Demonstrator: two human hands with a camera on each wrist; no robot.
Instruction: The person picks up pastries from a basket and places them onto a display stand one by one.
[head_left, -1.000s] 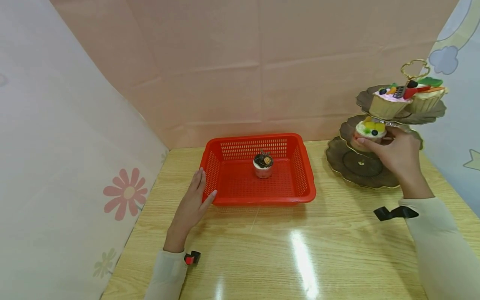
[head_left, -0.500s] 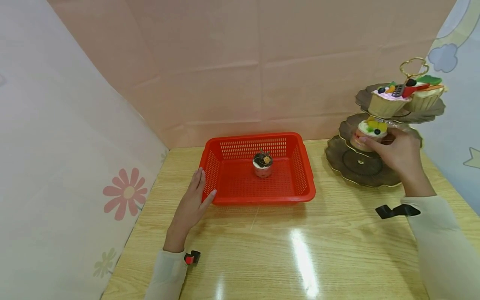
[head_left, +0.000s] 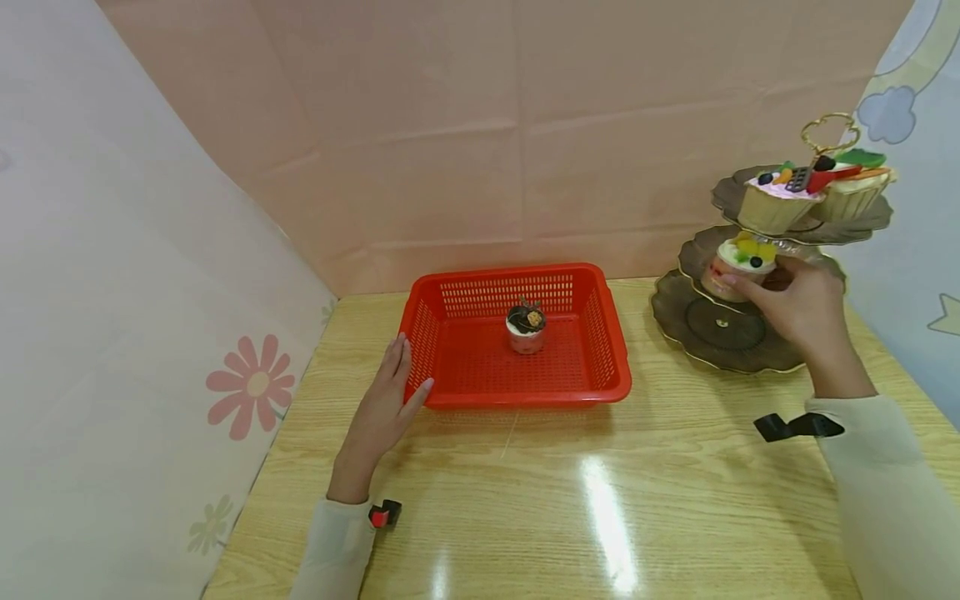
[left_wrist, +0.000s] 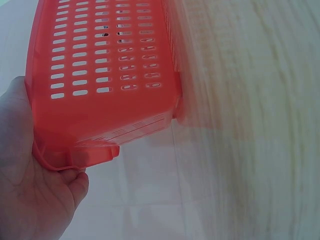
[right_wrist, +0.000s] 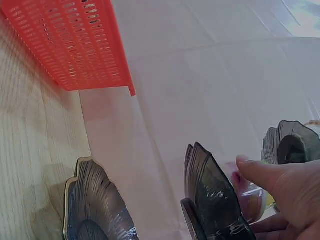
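Note:
A clear dessert cup (head_left: 738, 268) with white cream, yellow fruit and a dark berry is at the stand's middle plate. My right hand (head_left: 807, 302) pinches it between thumb and fingers. Whether its base touches the plate cannot be told. In the right wrist view, the thumb (right_wrist: 255, 167) and plates partly hide the cup. My left hand (head_left: 382, 404) rests at the front left corner of a red plastic basket (head_left: 517, 397), fingers straight along the side and thumb at the front. In the left wrist view, its palm (left_wrist: 37, 205) lies by the rim. Another dessert cup (head_left: 526, 330), topped dark, stands in the basket.
The tiered stand (head_left: 705, 337) has dark scalloped plates and a gold ring handle (head_left: 829, 125). Its top plate carries a pink-cream cupcake (head_left: 777, 207) and a white-cream cupcake (head_left: 851, 196). Bare wooden table (head_left: 517, 517) lies in front; a pinkish backdrop (head_left: 450, 125) stands behind.
The dessert cup in my right hand has shifted slightly right and down at the middle plate. My left hand has stayed at the basket corner.

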